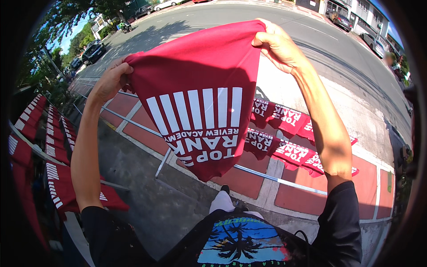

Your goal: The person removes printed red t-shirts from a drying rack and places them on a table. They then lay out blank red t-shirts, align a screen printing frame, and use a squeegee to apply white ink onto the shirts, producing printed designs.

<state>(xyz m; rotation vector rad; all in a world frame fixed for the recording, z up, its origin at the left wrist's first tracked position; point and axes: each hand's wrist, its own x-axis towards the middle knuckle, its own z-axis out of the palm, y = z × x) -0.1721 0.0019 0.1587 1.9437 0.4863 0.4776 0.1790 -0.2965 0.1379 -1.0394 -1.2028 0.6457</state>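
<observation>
A dark red cloth (195,66) with white stripes and upside-down white lettering hangs spread out between my raised hands, above the pavement. My left hand (114,76) pinches its upper left corner, thumb over the front. My right hand (278,49) grips the upper right corner, also with the thumb in front. The cloth tapers downward to a drooping lower edge. The fingers behind the fabric are partly hidden.
Similar red printed cloths (289,151) lie or hang in rows along metal rails (255,172) at the right. More hang on racks (57,178) at the left. Beyond the red-paneled pavement (238,187) runs a road (302,22) with parked cars and a motorbike rider (124,26).
</observation>
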